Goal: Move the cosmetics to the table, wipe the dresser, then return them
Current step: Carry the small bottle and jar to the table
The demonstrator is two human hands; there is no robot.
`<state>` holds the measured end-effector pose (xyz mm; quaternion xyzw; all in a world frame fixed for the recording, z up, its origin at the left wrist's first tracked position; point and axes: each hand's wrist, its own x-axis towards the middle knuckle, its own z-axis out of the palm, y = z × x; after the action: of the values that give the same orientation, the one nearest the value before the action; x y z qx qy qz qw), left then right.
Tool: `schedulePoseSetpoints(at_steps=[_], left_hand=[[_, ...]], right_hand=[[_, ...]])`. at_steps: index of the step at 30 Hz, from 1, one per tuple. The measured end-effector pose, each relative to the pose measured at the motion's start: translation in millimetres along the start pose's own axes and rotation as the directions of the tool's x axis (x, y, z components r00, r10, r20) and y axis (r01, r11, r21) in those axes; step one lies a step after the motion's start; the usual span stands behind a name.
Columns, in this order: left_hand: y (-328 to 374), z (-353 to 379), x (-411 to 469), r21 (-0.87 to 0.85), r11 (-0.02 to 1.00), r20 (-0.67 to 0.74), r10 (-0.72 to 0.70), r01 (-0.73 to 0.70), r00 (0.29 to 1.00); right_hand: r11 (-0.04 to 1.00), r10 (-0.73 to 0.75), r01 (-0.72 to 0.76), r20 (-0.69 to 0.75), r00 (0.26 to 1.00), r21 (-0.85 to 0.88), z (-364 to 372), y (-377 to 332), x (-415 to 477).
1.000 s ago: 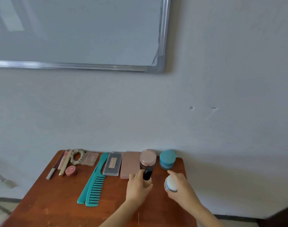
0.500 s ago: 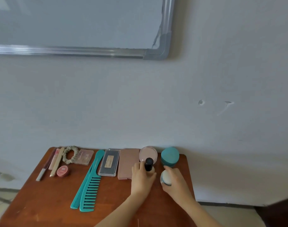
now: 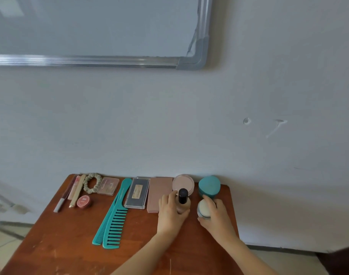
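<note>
Gripping, left: the left hand [image 3: 170, 212] is curled round a pale glass bottle with a black cap [image 3: 183, 201], which stands upright.
Right: the right hand [image 3: 215, 216] closes over a small white round jar with a blue band [image 3: 203, 210], just beside the bottle. I cannot tell whether it rests on the wood or is lifted.
Surface: a scuffed reddish-brown wooden top [image 3: 60, 245] bears everything. I cannot tell whether it is the table or the dresser.
Middle: two teal plastic wide-tooth combs [image 3: 114, 219] lie overlapped, left of the hands.
Back row, right: a teal round jar [image 3: 209, 186] sits just behind the white jar, and a round jar with a pink lid [image 3: 183, 183] just behind the bottle. A dusty-pink flat rectangular palette [image 3: 158, 192] lies beside the left hand.
Back row, left: a clear-cased dark palette [image 3: 137, 193], a pink square compact [image 3: 108, 185], a grey-green fabric scrunchie [image 3: 92, 182], a small red round pot [image 3: 83, 201] and some slim pencils and sticks [image 3: 70, 192].
Behind: a pale wall with an aluminium-framed whiteboard [image 3: 90, 26].
Progress: the cosmetics lie in one tidy row, with only the bottle and the white jar in hand. No cloth is in view, so nothing shows whether the wiping is done. These two pieces look like the last to be set down or the first to be picked up.
</note>
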<state>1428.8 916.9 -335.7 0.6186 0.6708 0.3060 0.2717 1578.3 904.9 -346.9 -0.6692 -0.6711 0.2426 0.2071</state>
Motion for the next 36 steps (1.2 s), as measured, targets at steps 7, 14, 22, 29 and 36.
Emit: schedulePoseSetpoints(at_steps=[7,14,22,29,36], left_hand=[[1,-26,-25,0.022,1.000,-0.051,0.007,-0.006,0.999],[9,-30,-60,0.030,0.999,-0.066,0.021,-0.019,0.998],[37,-3,-87,-0.023,0.940,0.166,0.339,-0.340,0.926],[66,-10,-117,-0.286,0.804,0.297,0.592,-0.521,0.750],[83,-21,-190,-0.480,0.681,0.461,0.732,-0.553,0.501]], right_hand=[[0.992,-0.081,0.074,-0.063,0.995,-0.104,-26,-5,-23],[0.987,-0.059,0.044,-0.097,0.994,-0.153,-39,-5,-64],[0.953,0.246,-0.279,-0.231,0.941,-0.122,-68,15,-152],[0.813,0.507,-0.581,-0.523,0.686,0.027,-84,-1,-264],[0.633,0.652,-0.752,-0.652,0.387,0.186,-37,-54,-390]])
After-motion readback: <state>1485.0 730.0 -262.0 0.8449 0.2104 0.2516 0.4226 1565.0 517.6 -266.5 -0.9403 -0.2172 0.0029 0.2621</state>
